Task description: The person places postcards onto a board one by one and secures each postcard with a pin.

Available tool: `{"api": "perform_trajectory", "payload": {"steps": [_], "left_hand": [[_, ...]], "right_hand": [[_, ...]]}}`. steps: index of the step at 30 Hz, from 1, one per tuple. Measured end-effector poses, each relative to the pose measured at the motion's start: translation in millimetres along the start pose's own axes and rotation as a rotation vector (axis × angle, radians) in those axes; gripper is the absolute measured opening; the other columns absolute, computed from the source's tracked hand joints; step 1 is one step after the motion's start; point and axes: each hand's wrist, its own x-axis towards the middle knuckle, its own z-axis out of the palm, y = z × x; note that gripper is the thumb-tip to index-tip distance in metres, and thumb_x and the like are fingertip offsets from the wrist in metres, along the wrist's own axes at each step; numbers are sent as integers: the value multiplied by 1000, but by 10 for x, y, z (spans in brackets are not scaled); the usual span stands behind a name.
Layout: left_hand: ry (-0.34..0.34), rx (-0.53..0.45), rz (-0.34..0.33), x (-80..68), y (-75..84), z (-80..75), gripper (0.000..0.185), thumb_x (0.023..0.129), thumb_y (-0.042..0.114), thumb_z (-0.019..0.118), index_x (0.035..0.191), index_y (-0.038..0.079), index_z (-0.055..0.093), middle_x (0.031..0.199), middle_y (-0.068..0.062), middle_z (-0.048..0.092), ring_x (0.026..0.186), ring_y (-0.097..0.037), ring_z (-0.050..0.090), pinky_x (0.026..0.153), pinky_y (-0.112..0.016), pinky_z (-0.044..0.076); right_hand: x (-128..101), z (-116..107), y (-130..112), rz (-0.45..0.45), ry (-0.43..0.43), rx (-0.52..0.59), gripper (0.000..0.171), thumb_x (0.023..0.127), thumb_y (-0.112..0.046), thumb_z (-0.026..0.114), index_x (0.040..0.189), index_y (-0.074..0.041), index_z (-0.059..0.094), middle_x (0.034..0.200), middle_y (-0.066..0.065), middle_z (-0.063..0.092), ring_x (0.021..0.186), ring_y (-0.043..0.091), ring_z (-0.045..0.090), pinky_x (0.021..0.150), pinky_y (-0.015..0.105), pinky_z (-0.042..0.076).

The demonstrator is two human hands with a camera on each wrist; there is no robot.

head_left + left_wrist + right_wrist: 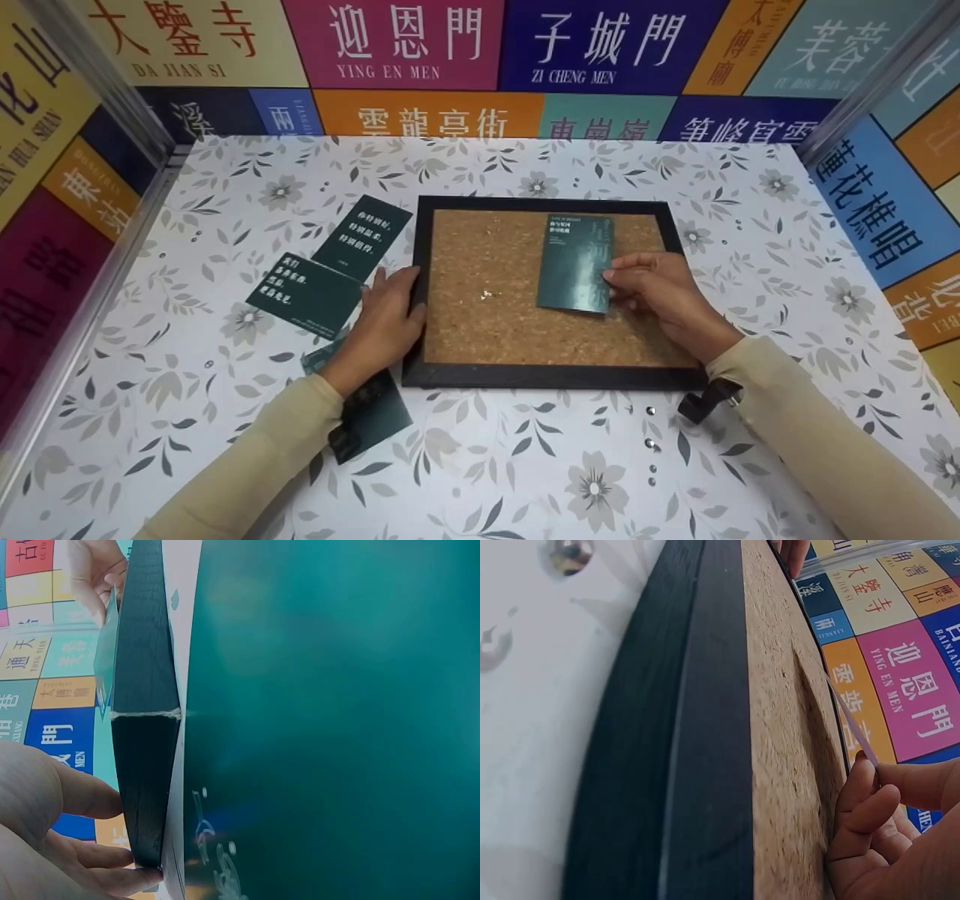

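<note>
Your right hand [660, 289] pinches the dark green card [575, 262] by its right edge, over the cork board [487, 300]'s upper right. Thin, glossy, likely flexes and slips; hold edges. Your left hand [390, 311], fingers fairly straight, steadies the board's left frame. Card print illegible; loose pins [651, 444] below the board barely resolve.

Even, bright light falls from above my table [225, 465]; my arms cast only soft shadows. My head view bends slightly at its edges. At my left wrist, a dark green card [337, 720] fills the picture, blurred, faintly glaring.
</note>
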Motion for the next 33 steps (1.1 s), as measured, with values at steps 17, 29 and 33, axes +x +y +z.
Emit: {"api": "perform_trajectory", "payload": {"steps": [17, 29, 33], "left_hand": [[-21, 25, -19, -90, 204, -99, 56, 107, 5, 58, 159, -12, 45, 165, -32, 46, 163, -59, 12, 129, -74, 4], [11, 7, 28, -43, 85, -39, 56, 104, 3, 59, 156, -14, 47, 162, -34, 49, 160, -63, 15, 124, -82, 7], [2, 11, 7, -45, 112, -50, 57, 105, 5, 60, 158, -12, 46, 164, -32, 47, 162, -60, 13, 126, -79, 6]], "right_hand": [[82, 176, -51, 26, -23, -48, 20, 102, -8, 78, 116, -1, 65, 80, -5, 78, 66, 7, 67, 55, 20, 47], [127, 304, -85, 4, -13, -108, 22, 102, -13, 80, 117, -1, 69, 82, -6, 77, 69, 8, 69, 57, 20, 49], [149, 346, -102, 10, -17, -98, 23, 102, -12, 79, 118, 0, 68, 84, -6, 77, 73, 8, 72, 58, 19, 50]]}}
